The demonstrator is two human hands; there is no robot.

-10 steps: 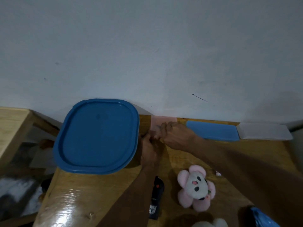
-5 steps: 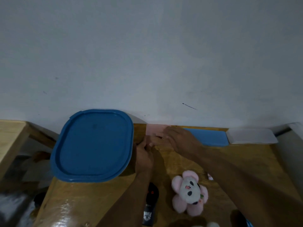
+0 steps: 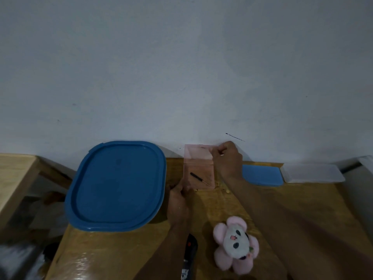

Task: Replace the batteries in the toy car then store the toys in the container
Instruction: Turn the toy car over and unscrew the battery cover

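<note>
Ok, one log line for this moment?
left hand: holds pink translucent plastic box | right hand: pinches its lid raised | inside: small black screwdriver

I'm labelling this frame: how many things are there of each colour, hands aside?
Blue: 2 (big blue lid, flat blue box)
Pink: 2 (pink clear box, pink plush toy)
White: 1 (flat white box)
Black: 2 (screwdriver, black toy)
Total: 7

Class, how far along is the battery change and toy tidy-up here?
Done: nothing visibly. In hand: the right hand holds the lid of the pink box open, the left hand gripping it; a screwdriver lies inside. Left: the black toy and plush toy lie outside the lidded blue container.
</note>
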